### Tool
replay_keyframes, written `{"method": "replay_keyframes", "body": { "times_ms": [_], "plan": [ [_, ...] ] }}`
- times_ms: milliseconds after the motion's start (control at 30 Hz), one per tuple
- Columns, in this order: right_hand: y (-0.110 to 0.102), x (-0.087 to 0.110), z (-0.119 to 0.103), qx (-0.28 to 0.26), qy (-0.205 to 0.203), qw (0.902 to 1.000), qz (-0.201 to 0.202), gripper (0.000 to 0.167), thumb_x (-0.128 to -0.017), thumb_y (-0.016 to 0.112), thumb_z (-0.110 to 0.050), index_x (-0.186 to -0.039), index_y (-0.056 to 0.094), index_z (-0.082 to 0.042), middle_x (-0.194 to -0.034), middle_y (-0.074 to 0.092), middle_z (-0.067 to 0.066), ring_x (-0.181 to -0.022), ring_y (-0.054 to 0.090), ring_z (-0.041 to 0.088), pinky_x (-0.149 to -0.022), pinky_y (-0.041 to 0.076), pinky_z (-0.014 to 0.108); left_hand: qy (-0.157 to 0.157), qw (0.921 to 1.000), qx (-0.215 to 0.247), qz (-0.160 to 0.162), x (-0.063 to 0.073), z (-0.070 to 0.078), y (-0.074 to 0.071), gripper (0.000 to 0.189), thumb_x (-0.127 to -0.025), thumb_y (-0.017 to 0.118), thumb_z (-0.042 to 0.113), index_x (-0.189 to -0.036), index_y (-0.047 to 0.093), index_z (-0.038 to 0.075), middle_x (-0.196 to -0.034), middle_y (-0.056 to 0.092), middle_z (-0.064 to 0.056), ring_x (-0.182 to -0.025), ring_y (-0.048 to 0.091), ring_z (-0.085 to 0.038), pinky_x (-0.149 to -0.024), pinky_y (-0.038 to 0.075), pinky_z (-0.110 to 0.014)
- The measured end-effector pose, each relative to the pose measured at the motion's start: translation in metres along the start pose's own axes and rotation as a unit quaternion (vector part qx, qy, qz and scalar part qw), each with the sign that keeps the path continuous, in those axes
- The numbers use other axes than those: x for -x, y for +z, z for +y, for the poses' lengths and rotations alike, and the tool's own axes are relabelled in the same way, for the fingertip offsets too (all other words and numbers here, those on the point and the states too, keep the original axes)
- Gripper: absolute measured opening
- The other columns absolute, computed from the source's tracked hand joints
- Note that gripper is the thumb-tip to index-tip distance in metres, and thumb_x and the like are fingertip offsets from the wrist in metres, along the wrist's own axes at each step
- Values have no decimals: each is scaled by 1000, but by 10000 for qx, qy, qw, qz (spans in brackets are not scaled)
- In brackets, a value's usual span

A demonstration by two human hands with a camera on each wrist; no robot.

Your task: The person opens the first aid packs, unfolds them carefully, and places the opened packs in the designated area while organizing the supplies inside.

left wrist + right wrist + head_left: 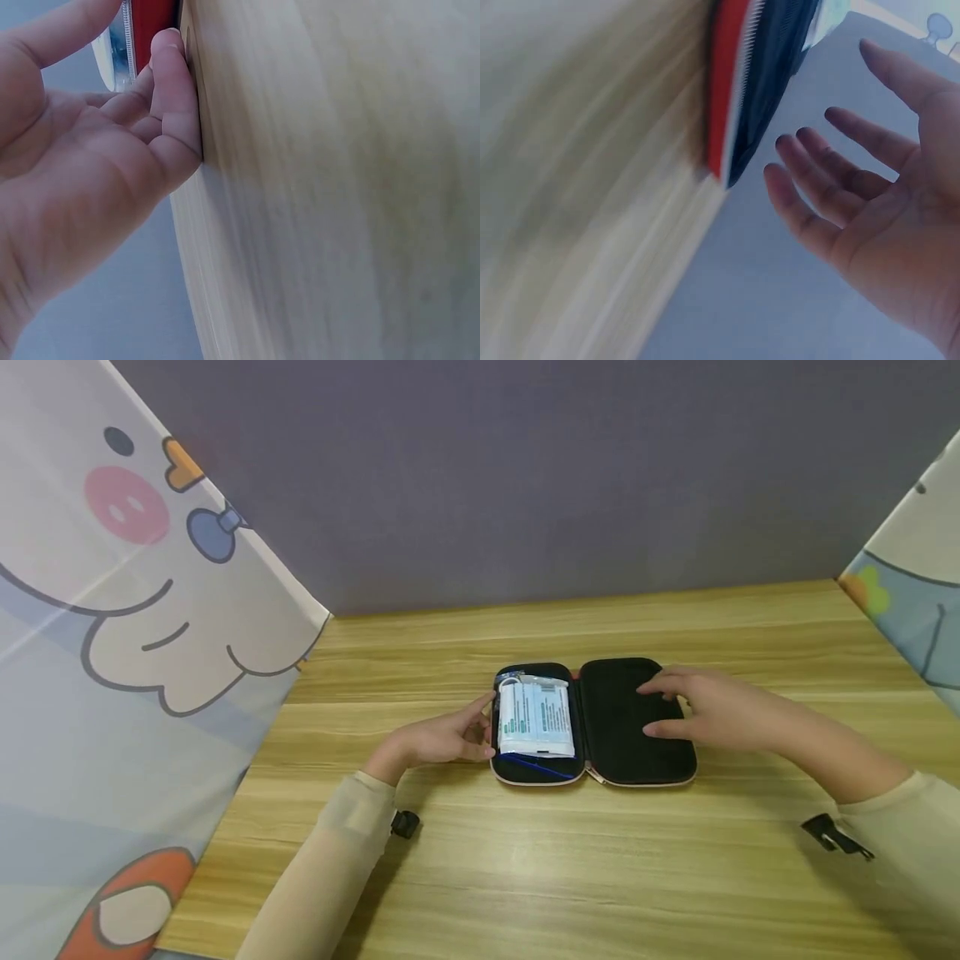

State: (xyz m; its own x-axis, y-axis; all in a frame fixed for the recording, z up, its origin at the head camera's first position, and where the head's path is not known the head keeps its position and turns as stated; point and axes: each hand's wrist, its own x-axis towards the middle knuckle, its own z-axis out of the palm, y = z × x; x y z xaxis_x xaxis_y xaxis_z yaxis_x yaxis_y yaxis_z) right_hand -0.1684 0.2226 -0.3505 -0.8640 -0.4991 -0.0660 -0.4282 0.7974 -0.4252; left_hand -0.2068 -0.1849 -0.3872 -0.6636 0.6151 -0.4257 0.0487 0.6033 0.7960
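An unfolded black-lined zip case (637, 760) lies flat on the table. A white and pale-blue printed packet (534, 718) fills most of its left half, with a thin blue strip (536, 766) below it. At the case's left edge, my left hand (442, 735) holds the side with thumb and bent fingers. The left wrist view shows those fingers against the red outer side (154, 34), by the zipper. My right hand (705, 706) hovers over the bare right half, fingers spread and holding nothing. In the right wrist view, a gap separates it from the case (731, 97).
The wood-grain table (585, 868) extends around the case. A grey panel (525, 485) rises behind it. Cartoon-printed cloth (225, 610) hangs on the left, and more printed cloth (930, 593) on the right. Black straps (405, 823) show at both wrists.
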Motion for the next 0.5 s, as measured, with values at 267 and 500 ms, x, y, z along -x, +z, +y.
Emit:
{"method": "replay_keyframes", "body": {
  "times_ms": [267,500],
  "plan": [
    [-3,-44,-22,-704,-80,9970,-322,62,-96,80,-40,-145,64,-6,-137,68,16,-113,69,26,-87,59,45,-87,9999,-46,140,0,-2,2,105,-103,71,18,-173,-7,24,-131,55,-10,-115,56,-21,-102,48,-36],
    [10,-78,-26,-1087,-86,9935,-334,51,-100,76,-29,-144,64,-7,-136,68,18,-112,69,29,-93,58,49,-68,9998,55,202,0,-2,3,107,-101,73,15,-173,-5,24,-128,56,-10,-111,57,-21,-97,49,-33]
  ]
}}
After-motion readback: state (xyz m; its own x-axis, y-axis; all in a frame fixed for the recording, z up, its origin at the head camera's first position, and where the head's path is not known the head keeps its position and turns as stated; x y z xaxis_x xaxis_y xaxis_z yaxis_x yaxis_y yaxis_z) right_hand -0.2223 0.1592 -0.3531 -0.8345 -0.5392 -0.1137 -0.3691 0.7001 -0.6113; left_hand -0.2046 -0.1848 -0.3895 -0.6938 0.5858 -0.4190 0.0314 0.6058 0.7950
